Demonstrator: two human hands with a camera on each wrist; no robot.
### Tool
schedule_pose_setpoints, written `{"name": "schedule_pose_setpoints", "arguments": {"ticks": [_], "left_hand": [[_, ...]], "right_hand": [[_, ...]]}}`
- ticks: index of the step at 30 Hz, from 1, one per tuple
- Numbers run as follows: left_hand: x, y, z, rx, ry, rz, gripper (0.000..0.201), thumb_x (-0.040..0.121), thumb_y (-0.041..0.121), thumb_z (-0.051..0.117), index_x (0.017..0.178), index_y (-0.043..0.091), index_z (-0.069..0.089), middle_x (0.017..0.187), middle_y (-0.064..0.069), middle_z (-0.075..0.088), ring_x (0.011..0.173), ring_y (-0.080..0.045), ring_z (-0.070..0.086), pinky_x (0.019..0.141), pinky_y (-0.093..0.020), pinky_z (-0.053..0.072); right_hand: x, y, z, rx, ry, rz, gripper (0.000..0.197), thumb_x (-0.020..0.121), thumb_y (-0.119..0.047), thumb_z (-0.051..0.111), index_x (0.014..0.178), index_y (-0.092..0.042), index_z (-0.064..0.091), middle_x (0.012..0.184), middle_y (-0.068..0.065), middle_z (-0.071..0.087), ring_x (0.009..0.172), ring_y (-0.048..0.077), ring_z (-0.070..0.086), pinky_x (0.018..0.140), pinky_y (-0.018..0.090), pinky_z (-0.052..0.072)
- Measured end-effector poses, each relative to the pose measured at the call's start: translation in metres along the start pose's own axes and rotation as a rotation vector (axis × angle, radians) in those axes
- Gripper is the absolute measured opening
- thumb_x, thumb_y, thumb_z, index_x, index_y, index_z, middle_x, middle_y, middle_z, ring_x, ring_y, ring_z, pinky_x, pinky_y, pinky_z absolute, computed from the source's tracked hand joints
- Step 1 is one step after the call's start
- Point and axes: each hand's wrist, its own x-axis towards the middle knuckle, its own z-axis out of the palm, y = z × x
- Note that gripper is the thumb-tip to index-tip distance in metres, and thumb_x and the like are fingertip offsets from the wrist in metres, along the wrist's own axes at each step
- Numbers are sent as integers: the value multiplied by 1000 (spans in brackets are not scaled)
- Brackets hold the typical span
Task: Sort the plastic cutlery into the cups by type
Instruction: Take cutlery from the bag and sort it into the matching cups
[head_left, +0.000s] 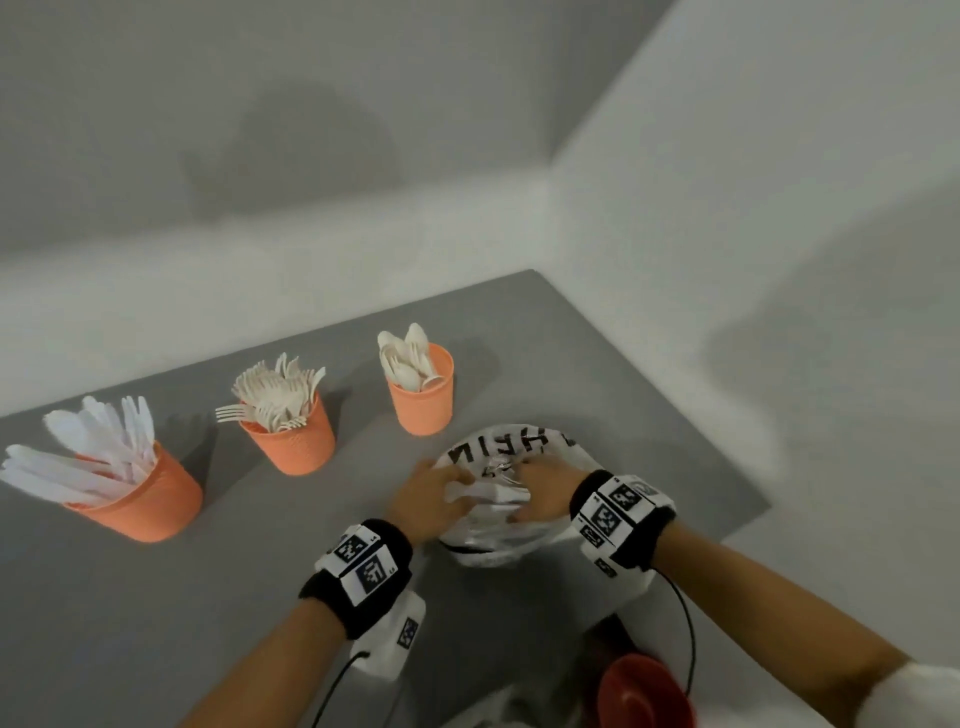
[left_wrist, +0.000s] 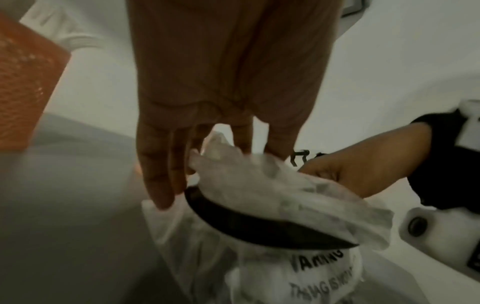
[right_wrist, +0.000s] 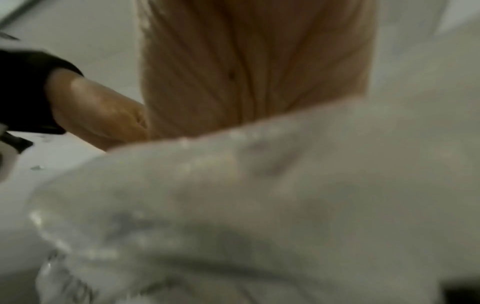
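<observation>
Three orange cups stand in a row on the grey table (head_left: 208, 597): the left cup (head_left: 150, 499) holds white knives, the middle cup (head_left: 296, 441) forks, the right cup (head_left: 423, 405) spoons. In front of the spoon cup lies a crumpled clear plastic bag (head_left: 498, 535) with black print. My left hand (head_left: 431, 493) grips its left side, and plastic bunches between the fingers (left_wrist: 166, 164). My right hand (head_left: 540, 493) grips the bag's top from the right. In the blurred right wrist view the bag (right_wrist: 259, 205) hides those fingers. I cannot tell what the bag holds.
The table's right edge (head_left: 748, 514) runs close to the bag, and white walls meet at the corner behind. A red round object (head_left: 644, 696) sits below the near edge. An orange cup (left_wrist: 23, 86) stands just left of my left hand.
</observation>
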Motion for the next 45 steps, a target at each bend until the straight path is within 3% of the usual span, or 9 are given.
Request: {"name": "schedule_pose_setpoints", "arguments": {"ticks": [3, 7, 12, 16, 20, 26, 34, 40, 45], "left_hand": [[-1, 2, -1, -31, -32, -53, 51, 86, 6, 51, 135, 20, 43, 140, -15, 37, 129, -29, 38, 106, -28, 28], [-3, 20, -14, -44, 65, 27, 65, 82, -8, 45, 142, 12, 33, 144, -15, 34, 134, -29, 34, 108, -27, 25], [-7, 32, -23, -5, 80, 41, 66, 83, -7, 46, 144, 11, 28, 138, -13, 38, 130, -28, 37, 106, -27, 28], [-16, 34, -21, -16, 84, 28, 67, 83, -7, 46, 144, 11, 27, 148, -12, 29, 137, -26, 29, 111, -27, 22], [-24, 32, -18, -31, 109, -8, 66, 82, -8, 47, 143, 10, 29, 147, -14, 31, 136, -28, 31, 109, -27, 24], [-31, 34, -14, -20, 162, -73, 65, 84, -5, 48, 144, 12, 28, 140, -14, 36, 130, -30, 37, 104, -27, 28], [-31, 37, -11, 49, 195, -91, 66, 84, -3, 48, 145, 11, 25, 138, -13, 35, 125, -28, 41, 100, -26, 32], [-24, 39, -13, 48, 255, -149, 62, 87, 4, 50, 144, 10, 26, 143, -14, 32, 131, -28, 37, 106, -29, 28], [-13, 41, -9, -35, 298, -158, 56, 89, 5, 47, 142, 6, 29, 142, -17, 37, 133, -29, 35, 108, -29, 25]], "right_hand": [[19, 5, 11, 54, 34, -26, 65, 81, -50, 60, 133, -14, 42, 134, 8, 50, 125, 29, 46, 106, 38, 37], [25, 2, 4, 144, 99, -20, 70, 79, -50, 64, 136, -19, 40, 133, 4, 51, 123, 25, 48, 104, 35, 37], [28, 1, 6, 198, 63, 47, 46, 89, -47, 52, 122, -15, 51, 125, 8, 57, 115, 25, 52, 97, 34, 38], [31, -2, 8, 240, 74, -22, 50, 90, -36, 55, 132, -10, 45, 133, 13, 51, 123, 28, 47, 105, 36, 36], [30, -4, 10, 260, 47, -47, 49, 88, -24, 61, 130, -3, 48, 132, 18, 52, 123, 33, 49, 101, 36, 38], [26, -4, 9, 307, 37, -70, 38, 92, -30, 52, 123, -7, 53, 126, 10, 57, 117, 27, 52, 104, 39, 38], [31, 6, 12, 257, 154, -128, 56, 80, -33, 70, 128, -12, 50, 122, 10, 59, 115, 26, 54, 95, 32, 40], [31, 12, 3, 255, 177, -158, 51, 81, -28, 69, 126, -12, 51, 125, 9, 59, 115, 26, 55, 97, 33, 43], [24, 20, -6, 305, 246, -229, 37, 81, -23, 66, 114, -9, 57, 112, 10, 64, 105, 26, 59, 85, 30, 45]]}}
